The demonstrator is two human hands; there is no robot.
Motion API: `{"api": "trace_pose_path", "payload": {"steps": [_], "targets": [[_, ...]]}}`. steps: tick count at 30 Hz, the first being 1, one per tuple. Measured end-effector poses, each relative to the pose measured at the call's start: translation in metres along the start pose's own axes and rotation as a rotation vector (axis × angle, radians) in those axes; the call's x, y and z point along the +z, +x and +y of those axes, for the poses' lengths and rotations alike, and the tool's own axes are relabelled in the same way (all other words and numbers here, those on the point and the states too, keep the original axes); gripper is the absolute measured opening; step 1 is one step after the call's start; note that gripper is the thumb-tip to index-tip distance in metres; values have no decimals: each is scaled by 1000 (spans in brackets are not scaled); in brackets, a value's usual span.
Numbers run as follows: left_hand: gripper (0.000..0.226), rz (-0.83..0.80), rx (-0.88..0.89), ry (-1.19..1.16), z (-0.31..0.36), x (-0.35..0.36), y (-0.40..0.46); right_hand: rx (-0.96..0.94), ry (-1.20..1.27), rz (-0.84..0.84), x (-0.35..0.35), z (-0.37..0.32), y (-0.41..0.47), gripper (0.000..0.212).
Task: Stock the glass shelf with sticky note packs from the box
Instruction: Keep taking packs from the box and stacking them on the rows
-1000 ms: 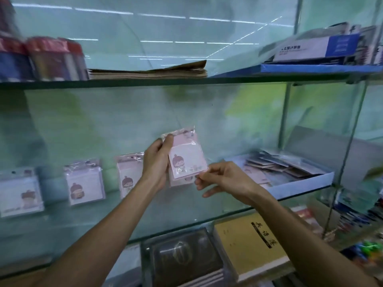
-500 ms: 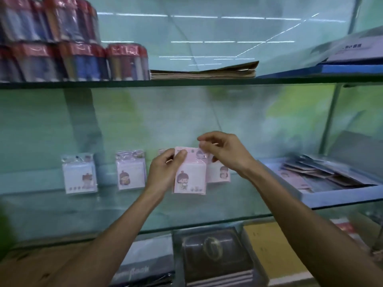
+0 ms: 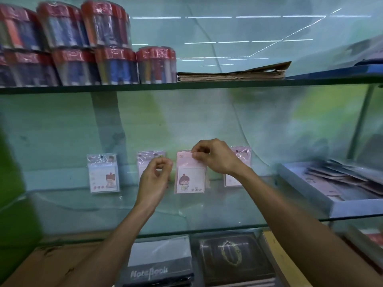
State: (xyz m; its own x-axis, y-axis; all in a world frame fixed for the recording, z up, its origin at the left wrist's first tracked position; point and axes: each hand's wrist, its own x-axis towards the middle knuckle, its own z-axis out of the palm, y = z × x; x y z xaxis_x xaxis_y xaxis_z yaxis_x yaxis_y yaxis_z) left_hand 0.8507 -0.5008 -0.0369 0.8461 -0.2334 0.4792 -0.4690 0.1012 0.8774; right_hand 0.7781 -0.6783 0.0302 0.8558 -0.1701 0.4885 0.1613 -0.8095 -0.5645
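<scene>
Now your right hand (image 3: 215,157) pinches the top edge of the pink sticky note pack (image 3: 190,175), upright on the glass shelf (image 3: 186,210) mid-row, while your left hand (image 3: 154,177) hovers just left, loosely curled, holding nothing.

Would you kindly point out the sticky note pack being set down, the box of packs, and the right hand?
Sticky note pack (image 3: 189,179), head view: front face, on the cartoon figure.
Box (image 3: 352,207), head view: its front wall.
Right hand (image 3: 215,157), head view: back of the hand, pinching the pack's top.
</scene>
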Motion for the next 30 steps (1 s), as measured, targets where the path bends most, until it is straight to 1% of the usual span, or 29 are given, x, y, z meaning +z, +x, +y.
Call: {"api": "trace_pose_path", "payload": {"steps": [2,7,12,17,24,27,30], "targets": [[7,20,-18,3,-3,-8,2,16,-43,-18,3,3,7,10],[8,-4,-38,26,-5,-18,3,45,-166,-13,9,12,19,14],[9,-5,-43,25,-7,-19,1,53,-238,49,17,14,20,16],[8,-33,-35,8,-7,-10,2,-21,-289,123,18,20,18,16],[9,-102,-17,-41,4,27,-1,-88,-266,273,-14,38,-10,13],[10,-166,-4,-77,8,56,-5,-104,-265,324,-37,46,-38,10],[11,-253,5,-100,12,92,-13,-68,-279,354,-62,59,-70,9]]}}
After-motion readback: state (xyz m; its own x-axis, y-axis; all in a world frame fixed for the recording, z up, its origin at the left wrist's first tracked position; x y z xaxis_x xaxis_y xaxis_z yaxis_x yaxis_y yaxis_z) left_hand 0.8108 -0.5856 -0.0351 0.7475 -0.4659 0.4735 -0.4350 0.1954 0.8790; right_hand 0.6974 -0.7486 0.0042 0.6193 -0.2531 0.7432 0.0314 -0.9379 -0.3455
